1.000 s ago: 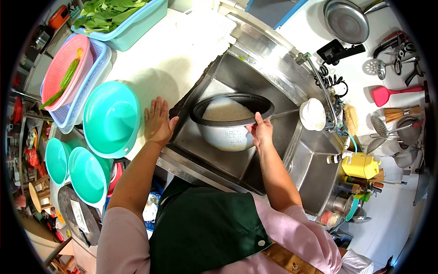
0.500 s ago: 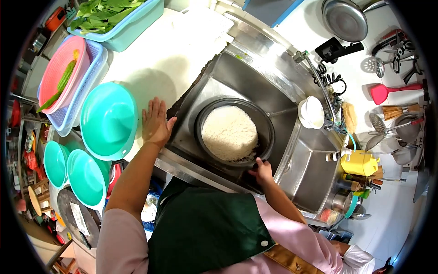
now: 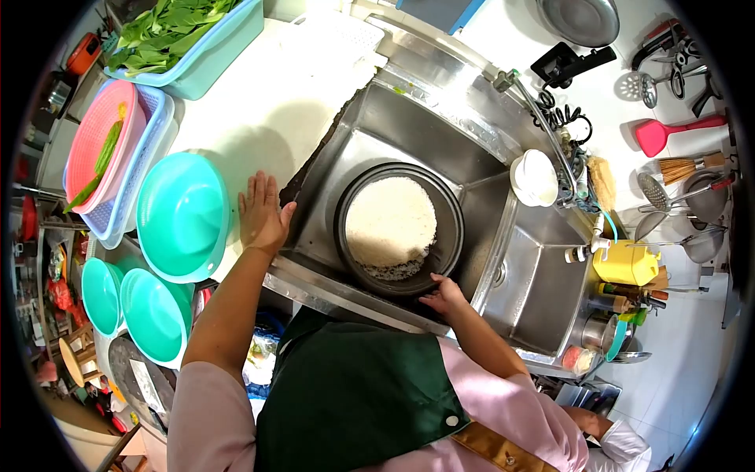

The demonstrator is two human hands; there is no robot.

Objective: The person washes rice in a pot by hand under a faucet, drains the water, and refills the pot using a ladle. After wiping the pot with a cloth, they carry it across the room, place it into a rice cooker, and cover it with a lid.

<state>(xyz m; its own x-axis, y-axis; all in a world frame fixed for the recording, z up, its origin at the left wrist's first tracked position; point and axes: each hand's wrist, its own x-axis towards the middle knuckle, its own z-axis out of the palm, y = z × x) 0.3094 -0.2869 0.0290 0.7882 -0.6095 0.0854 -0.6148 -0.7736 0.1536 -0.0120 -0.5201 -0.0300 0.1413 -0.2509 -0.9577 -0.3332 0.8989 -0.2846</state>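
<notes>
In the large steel sink (image 3: 377,141) sits a round dark pot (image 3: 451,228) holding a mound of white rice (image 3: 391,220). Some loose grains show against the dark inside near the pot's close edge. My right hand (image 3: 447,297) grips the near right rim of this pot, thumb on top; the other fingers are partly hidden below the rim. Flat on the white counter (image 3: 271,118), left of the sink, rests my left hand (image 3: 265,220), fingers stretched out and nothing held. A large teal basin (image 3: 182,220) stands just left of it.
Further left are two smaller teal basins (image 3: 154,318) and a pink basket (image 3: 85,157) with a green vegetable. A tub of leafy greens (image 3: 212,59) stands at the back. Right of the pot are a second sink (image 3: 543,291), white bowls (image 3: 534,178) and a faucet (image 3: 543,118).
The pot has turned or tilted slightly under my right hand, and the rice now lies further left, baring more of the dark inside near me. My left hand stays flat on the counter.
</notes>
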